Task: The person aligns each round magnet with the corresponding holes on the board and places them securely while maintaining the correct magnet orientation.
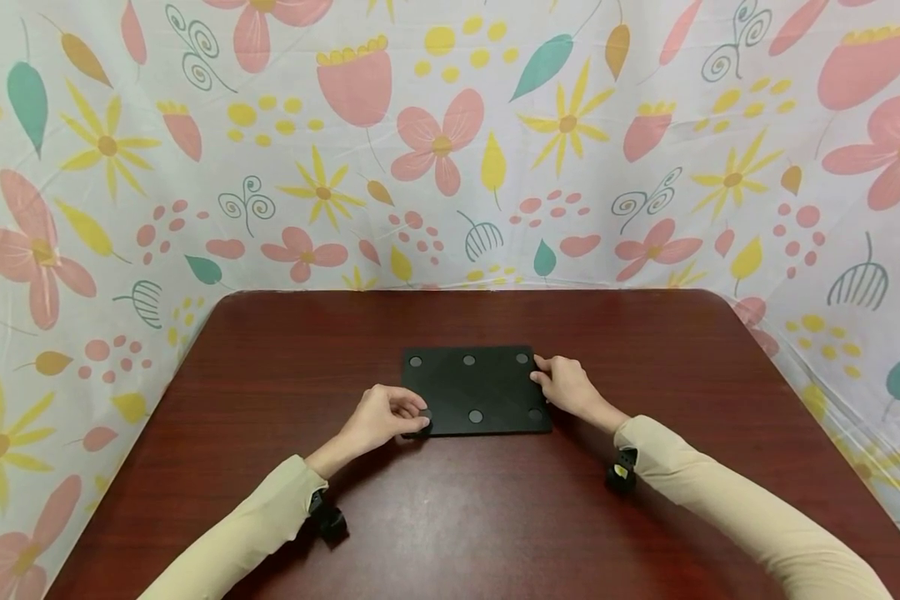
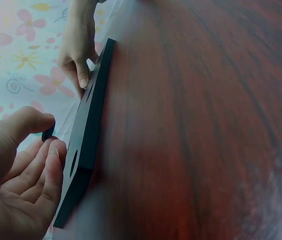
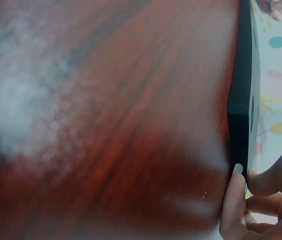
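A flat black rectangular board (image 1: 450, 387) lies on the table, with several round greyish spots along its two long sides. My left hand (image 1: 381, 417) is over the board's near left corner. Between its thumb and fingers it pinches a small dark disc (image 2: 48, 131), held just above the board's surface in the left wrist view. My right hand (image 1: 570, 387) grips the board's right edge, thumb on the upper side and a fingertip against the side wall (image 3: 238, 140). Whether the grey spots are holes or inset pieces, I cannot tell.
The reddish-brown wooden table (image 1: 450, 517) spreads around the board. A floral cloth (image 1: 435, 208) hangs behind the table and along both sides. Each wrist carries a small black camera on a strap, such as the left wrist camera (image 1: 333, 523).
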Demonstrator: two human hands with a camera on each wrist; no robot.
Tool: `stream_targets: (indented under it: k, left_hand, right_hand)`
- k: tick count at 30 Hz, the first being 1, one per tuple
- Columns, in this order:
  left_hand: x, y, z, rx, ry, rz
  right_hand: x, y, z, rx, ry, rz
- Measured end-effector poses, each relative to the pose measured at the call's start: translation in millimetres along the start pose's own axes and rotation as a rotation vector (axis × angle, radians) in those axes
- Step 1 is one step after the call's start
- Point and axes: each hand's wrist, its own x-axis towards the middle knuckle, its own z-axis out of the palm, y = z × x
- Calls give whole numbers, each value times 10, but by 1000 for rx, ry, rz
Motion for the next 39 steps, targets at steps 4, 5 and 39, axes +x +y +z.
stream_targets:
  k: [4,5,39]
  left_hand:
    - [8,13,31,9,-1,2]
    - [11,20,39,13,-1,8]
    - [183,143,293,29,-5,36]
  right_hand:
    - [1,7,15,0,-4,12]
    - [3,5,17,-1,-4,16]
    - [11,-9,-5,3,-15,-7]
